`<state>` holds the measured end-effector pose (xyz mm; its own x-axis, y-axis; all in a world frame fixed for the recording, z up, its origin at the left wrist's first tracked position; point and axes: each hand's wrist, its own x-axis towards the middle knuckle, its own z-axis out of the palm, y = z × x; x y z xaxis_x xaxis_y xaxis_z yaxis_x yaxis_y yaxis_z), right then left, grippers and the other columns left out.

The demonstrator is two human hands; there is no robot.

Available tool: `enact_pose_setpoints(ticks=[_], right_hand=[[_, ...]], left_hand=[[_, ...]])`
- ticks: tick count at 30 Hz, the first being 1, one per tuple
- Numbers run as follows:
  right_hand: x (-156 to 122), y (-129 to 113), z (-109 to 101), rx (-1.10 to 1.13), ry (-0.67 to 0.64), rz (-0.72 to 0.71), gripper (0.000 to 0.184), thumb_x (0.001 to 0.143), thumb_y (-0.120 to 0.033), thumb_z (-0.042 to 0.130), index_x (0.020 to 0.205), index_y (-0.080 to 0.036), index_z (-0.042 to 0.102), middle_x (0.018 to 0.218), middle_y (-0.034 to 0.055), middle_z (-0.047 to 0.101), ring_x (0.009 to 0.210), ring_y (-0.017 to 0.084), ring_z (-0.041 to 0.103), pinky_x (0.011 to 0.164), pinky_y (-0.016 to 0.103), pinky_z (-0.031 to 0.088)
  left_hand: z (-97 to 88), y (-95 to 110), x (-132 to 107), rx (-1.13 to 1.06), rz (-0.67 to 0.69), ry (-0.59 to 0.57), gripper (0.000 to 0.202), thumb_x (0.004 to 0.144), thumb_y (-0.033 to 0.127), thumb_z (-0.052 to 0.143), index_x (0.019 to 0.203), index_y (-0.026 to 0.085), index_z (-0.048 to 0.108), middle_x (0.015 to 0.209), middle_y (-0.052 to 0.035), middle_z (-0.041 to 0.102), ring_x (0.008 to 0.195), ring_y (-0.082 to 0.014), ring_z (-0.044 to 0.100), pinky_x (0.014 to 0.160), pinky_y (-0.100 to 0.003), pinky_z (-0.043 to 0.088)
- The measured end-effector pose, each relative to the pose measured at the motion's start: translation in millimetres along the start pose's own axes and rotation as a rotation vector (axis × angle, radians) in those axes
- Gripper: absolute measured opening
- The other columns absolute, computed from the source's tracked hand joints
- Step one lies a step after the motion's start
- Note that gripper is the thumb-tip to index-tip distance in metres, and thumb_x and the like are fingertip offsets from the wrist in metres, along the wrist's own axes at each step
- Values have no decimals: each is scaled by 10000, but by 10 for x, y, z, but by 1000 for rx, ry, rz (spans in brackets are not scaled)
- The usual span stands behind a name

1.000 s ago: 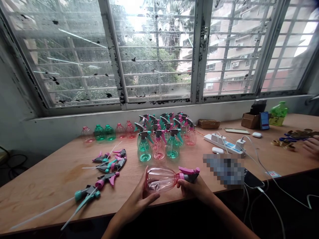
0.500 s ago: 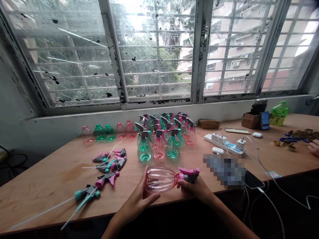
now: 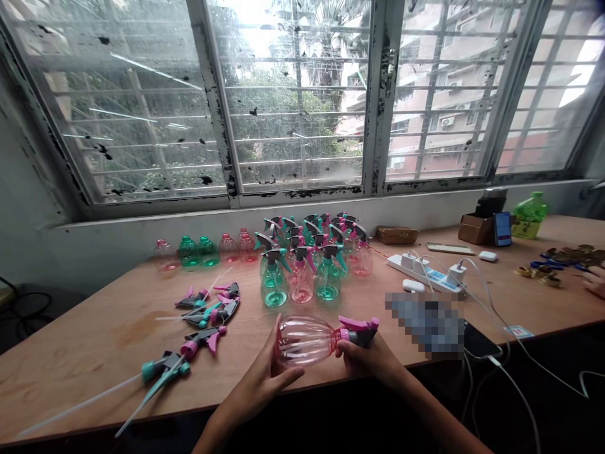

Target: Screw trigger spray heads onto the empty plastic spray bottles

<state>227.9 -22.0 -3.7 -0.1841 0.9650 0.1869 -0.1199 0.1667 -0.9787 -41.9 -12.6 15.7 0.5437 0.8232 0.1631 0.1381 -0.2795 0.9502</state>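
A clear pink spray bottle [image 3: 307, 340] lies sideways above the near edge of the wooden table [image 3: 94, 340]. My left hand [image 3: 265, 381] wraps round its base. My right hand [image 3: 368, 359] is closed on the pink and grey trigger head [image 3: 360, 331] at the bottle's neck. Behind it stands a cluster of finished pink and green spray bottles [image 3: 312, 258]. Loose trigger heads with long dip tubes [image 3: 208, 309] lie to the left.
Several capless pink and green bottles [image 3: 208, 249] line the wall at the back left. A power strip [image 3: 428, 271] with cables, a phone, boxes and small items sit to the right. Another person's hand [image 3: 596, 280] rests at the far right edge.
The pink bottle has turned slightly in my hands. The other person's hand at the far right has drawn back toward the edge.
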Motion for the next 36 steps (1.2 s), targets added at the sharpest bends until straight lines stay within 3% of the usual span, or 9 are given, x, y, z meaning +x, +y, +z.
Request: enact_pose_setpoints(ticks=[3,8,13,18,20,26,29,33,36], right_hand=[[8,9,2,38,21,-18,489,740,-556,816,961,-138,693,671,28,715,447,136,598,443,249,471],[13,-30,16,9,-14,-8,482,741,-613,782,735,-144,675,582,19,667,446,131,566,456,257,480],[10,-65,23,-12,-9,-33,467,748,-600,782,750,-142,689,549,3,645,455,133,562,462,253,472],[6,-92,24,-2,-20,-31,497,738,-632,771,716,-142,693,548,9,644,455,133,565,444,237,435],[0,-105,28,-2,-29,-28,508,743,-642,761,714,-139,700,545,9,642,455,131,563,448,238,439],[-1,-85,34,0,-2,-20,492,724,-613,794,817,-140,700,562,-4,653,458,141,577,460,256,468],[5,-78,30,5,4,-23,485,723,-605,798,840,-146,696,568,-6,656,459,143,575,465,261,468],[10,-81,30,6,-12,-36,493,738,-636,766,728,-150,688,544,4,643,457,141,567,452,247,437],[16,-55,30,1,-6,-35,506,727,-652,767,715,-154,686,530,0,636,450,142,561,446,252,445]], left_hand=[[17,32,-1,23,34,17,1026,932,368,656,1565,328,-151,1480,-119,504,1358,-290,494,1189,-479,306],[5,36,-10,3,7,-4,1065,905,379,691,1567,324,-142,1502,-111,484,1383,-299,469,1202,-489,285],[-3,51,-15,13,-21,5,1020,909,399,680,1584,294,-78,1543,-123,444,1426,-314,415,1212,-482,266],[49,145,-9,-3,43,4,1035,936,376,647,1549,346,-187,1508,-104,492,1348,-284,514,1203,-481,275],[40,125,-9,0,27,-7,1070,920,380,669,1546,342,-198,1542,-108,446,1362,-291,497,1212,-489,251],[-36,-29,-15,19,-33,-4,1087,886,434,700,1573,288,-129,1681,-115,127,1522,-344,196,1245,-521,130],[-18,14,-17,19,-33,-10,1086,895,415,692,1566,297,-153,1678,-117,142,1512,-336,237,1243,-520,158],[33,102,-19,74,14,59,1025,907,382,679,1576,338,-96,1677,-81,163,1497,-324,283,1250,-497,135],[32,75,-19,40,24,49,1061,880,385,711,1581,317,-84,1646,-93,267,1482,-339,312,1242,-516,162]])
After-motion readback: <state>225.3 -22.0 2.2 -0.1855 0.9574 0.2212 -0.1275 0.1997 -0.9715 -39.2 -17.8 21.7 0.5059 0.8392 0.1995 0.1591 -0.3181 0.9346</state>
